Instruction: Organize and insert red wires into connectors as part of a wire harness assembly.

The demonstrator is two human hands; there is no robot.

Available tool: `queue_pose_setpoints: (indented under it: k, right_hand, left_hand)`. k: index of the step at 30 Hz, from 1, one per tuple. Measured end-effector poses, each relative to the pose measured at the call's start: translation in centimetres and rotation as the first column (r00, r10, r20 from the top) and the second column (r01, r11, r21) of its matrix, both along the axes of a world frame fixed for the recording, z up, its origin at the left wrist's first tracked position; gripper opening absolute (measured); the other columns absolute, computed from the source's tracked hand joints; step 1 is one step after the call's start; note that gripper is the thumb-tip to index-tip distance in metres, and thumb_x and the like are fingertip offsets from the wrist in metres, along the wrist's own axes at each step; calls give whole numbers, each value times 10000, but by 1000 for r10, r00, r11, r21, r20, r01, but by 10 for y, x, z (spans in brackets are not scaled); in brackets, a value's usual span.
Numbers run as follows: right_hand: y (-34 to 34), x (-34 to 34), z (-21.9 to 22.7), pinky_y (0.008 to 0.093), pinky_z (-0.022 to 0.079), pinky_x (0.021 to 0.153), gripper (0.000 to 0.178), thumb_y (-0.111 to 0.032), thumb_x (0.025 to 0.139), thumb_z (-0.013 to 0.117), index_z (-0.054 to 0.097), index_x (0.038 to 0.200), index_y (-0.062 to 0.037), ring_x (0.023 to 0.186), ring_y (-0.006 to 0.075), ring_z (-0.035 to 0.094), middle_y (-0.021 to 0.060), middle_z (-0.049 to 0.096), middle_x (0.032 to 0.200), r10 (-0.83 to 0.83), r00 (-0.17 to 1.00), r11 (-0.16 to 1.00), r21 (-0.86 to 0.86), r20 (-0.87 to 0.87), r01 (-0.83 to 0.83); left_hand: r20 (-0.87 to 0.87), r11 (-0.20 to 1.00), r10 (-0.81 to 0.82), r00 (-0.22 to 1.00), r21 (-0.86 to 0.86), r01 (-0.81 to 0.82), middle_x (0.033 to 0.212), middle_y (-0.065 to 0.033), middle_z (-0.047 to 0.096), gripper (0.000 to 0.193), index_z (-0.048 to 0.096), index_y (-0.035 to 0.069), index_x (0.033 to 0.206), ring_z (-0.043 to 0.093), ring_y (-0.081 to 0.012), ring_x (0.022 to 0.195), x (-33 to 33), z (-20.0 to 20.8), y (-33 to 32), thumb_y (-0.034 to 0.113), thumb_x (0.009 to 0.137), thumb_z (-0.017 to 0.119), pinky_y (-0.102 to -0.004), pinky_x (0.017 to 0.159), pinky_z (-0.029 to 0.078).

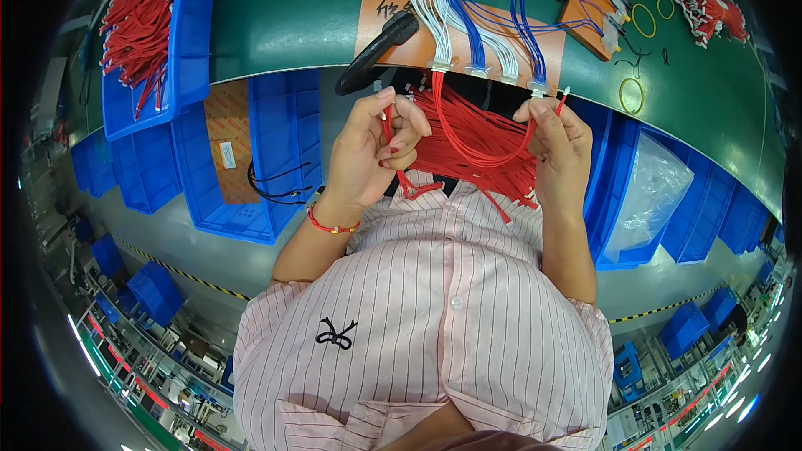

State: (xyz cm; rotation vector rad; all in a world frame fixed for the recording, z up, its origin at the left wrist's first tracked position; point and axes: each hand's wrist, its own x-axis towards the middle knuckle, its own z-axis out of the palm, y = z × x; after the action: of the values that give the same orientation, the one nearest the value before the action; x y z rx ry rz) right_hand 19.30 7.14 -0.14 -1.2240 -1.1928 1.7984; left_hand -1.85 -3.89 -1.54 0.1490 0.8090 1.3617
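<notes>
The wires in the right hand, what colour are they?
The wires in the right hand are red, seen best in the head view.

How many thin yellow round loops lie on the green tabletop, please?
3: nearest loop at the front of the green tabletop; middle loop right of the orange rectangular board; farthest loop further right. Others may be hidden.

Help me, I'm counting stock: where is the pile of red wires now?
In the head view, the pile of red wires lies at upper centre, between the left hand and the right hand, below the edge of the green table.
</notes>
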Motion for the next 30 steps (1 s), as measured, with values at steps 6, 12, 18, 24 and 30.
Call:
queue_pose_setpoints:
  k: [6, 12, 18, 24, 30]
  right_hand:
    - [0, -1, 1, 232, 159, 471, 255, -204, 969, 606, 711, 906, 20, 491, 3, 239, -97, 382, 565, -1, 1000, 999, -33, -7, 1]
    - [3, -2, 0, 224, 181, 472, 309, -224, 984, 583, 690, 1045, 60, 483, 17, 220, -106, 289, 568, -43, 974, 973, -230, -224, -10]
    - [6, 0, -2, 218, 190, 474, 366, -254, 1005, 549, 658, 1138, 70, 499, 17, 225, -109, 273, 595, -23, 967, 958, -283, -253, -51]
    - [-8, 11, 2, 213, 178, 475, 371, -275, 1025, 520, 661, 1147, 45, 517, -1, 232, -117, 283, 612, 18, 995, 992, -125, -100, -30]
    - [-5, -6, 0, 217, 167, 472, 337, -257, 1013, 554, 671, 1101, 47, 507, 8, 229, -110, 295, 598, -13, 981, 983, -184, -195, -24]
  left_hand:
    - [5, 999, -21, 1000, 36, 21, 583, 40, 337, 513, 614, -26, 828, 227, -61, 475, -2, -9, -2, 383, 1023, 373, -234, 446, 199]
    - [86, 999, 38, 996, -15, -37, 626, 39, 369, 393, 609, -22, 945, 242, -44, 501, 0, -4, 1, 313, 1025, 421, -222, 455, 222]
    - [82, 996, 88, 993, 1, -88, 830, -4, 551, 391, 597, -77, 1183, 474, -70, 644, 2, -9, 5, 258, 1052, 442, -210, 543, 394]
    - [-207, 996, 86, 975, 18, -84, 1107, -141, 669, 467, 606, -96, 1185, 638, -187, 914, 14, 11, 26, 307, 1064, 403, -355, 916, 485]
    - [-49, 996, -61, 997, 68, 64, 638, 25, 440, 447, 624, -52, 1033, 354, -55, 528, 22, 14, 41, 315, 1077, 373, -225, 502, 313]
